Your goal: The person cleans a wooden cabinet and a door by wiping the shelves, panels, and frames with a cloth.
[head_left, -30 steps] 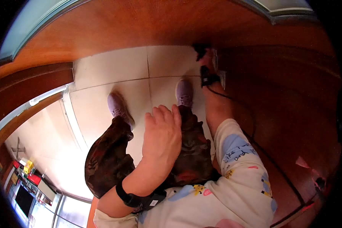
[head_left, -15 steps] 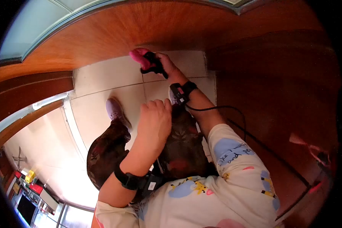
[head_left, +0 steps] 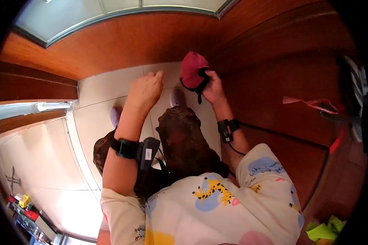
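Note:
My right hand [head_left: 214, 89] is closed on the edge of a dark pink cloth item with black trim [head_left: 193, 67]. The item is rounded like a cap, and a short black strap hangs from its lower edge. The thumb lies over the black trim. My left hand [head_left: 146, 90] is a little to the left, back of the hand up, with its fingers curled in. Anything inside those fingers is hidden. It is apart from the pink item. Both hands are above the tiled floor, in front of a wooden panel [head_left: 122, 45].
Glass panes in a metal frame [head_left: 159, 10] top the wooden panel. A reddish ribbon [head_left: 308, 102] hangs at right. Yellow-green cloth [head_left: 325, 229] lies lower right. Tiles [head_left: 41, 159] continue beyond a sill on the left, with a yellow object [head_left: 24, 201] among clutter. My shoes [head_left: 178, 98] are below.
The right hand has moved right with the pink item, whose rounded outside now shows. The left hand has moved forward and left, still curled. My view has turned.

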`<state>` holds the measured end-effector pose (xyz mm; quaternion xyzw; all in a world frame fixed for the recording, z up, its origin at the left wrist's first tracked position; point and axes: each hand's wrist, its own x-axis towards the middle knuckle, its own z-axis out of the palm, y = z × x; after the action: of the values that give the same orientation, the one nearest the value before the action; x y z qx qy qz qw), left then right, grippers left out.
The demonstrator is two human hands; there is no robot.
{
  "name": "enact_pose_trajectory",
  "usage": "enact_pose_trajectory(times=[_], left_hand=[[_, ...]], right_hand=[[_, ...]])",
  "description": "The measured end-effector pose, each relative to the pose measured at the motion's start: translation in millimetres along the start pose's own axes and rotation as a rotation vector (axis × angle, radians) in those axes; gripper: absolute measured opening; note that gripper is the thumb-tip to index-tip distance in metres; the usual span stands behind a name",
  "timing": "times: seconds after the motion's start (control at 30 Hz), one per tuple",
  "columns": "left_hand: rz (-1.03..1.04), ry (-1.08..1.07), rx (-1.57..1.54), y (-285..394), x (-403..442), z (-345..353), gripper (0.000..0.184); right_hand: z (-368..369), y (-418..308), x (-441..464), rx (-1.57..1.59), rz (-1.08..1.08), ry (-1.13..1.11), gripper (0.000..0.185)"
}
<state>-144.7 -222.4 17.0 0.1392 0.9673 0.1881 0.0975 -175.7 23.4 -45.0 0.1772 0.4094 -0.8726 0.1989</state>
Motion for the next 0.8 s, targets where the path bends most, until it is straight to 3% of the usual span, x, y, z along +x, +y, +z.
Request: enact_pose_trajectory(times=[0.03,0.13,0.2,0.23,0.3,0.33,0.37,0.43,0.47,0.53,0.67,0.73,0.8], left_hand=[[0.0,0.023,0.006,1.8,-3.2,-6.7,0.037],[0.034,0.175,-0.211,9.5,-6.9,-15.8,0.051],[0.149,0.151,-0.782,15.5,-1.6,-9.0,0.067],[0.164,0.162,-0.783,18.3,-0.8,-8.1,0.067],[0.124,0.192,-1.071,35.5,6.0,-2.9,0.075],[0.07,0.261,-1.116,37.4,6.8,-4.9,0.061],[0.085,0.271,-1.119,36.3,8.4,-7.4,0.061],[0.074,0.159,-1.251,34.0,10.5,-15.3,0.04],[0.083,0.165,-1.254,34.6,10.2,-16.9,0.04],[0.105,0.25,-1.201,39.4,6.2,-24.3,0.025],[0.129,0.351,-1.121,34.5,6.6,-25.7,0.023],[0.295,0.532,-1.149,36.8,4.8,-25.3,0.025],[0.283,0.544,-1.115,37.2,4.7,-23.3,0.026]], right_hand=[[10.1,-6.5,-3.5,0.071,-0.056,-0.149,0.042],[46.6,-17.3,-24.8,0.156,-0.042,-0.199,0.044],[61.2,-17.3,-31.5,0.15,-0.064,-0.293,0.046],[68.1,-16.8,-36.2,0.152,-0.076,-0.369,0.048],[69.7,-19.8,-44.5,0.188,-0.084,-0.417,0.048],[75.7,-19.8,-49.4,0.221,-0.08,-0.447,0.049],[78.4,-20.0,-54.2,0.209,-0.091,-0.454,0.049],[78.6,-19.8,-59.4,0.116,-0.129,-0.412,0.048],[75.7,-20.0,-57.3,0.108,-0.135,-0.415,0.048],[71.4,-22.7,-55.8,-0.041,-0.223,-0.29,0.053],[74.8,-30.7,-62.0,-0.192,-0.444,-0.183,0.061],[80.4,-31.2,-67.1,-0.369,-0.546,-0.072,0.071],[85.2,-24.5,-72.7,-0.467,-0.626,-0.128,0.073]])
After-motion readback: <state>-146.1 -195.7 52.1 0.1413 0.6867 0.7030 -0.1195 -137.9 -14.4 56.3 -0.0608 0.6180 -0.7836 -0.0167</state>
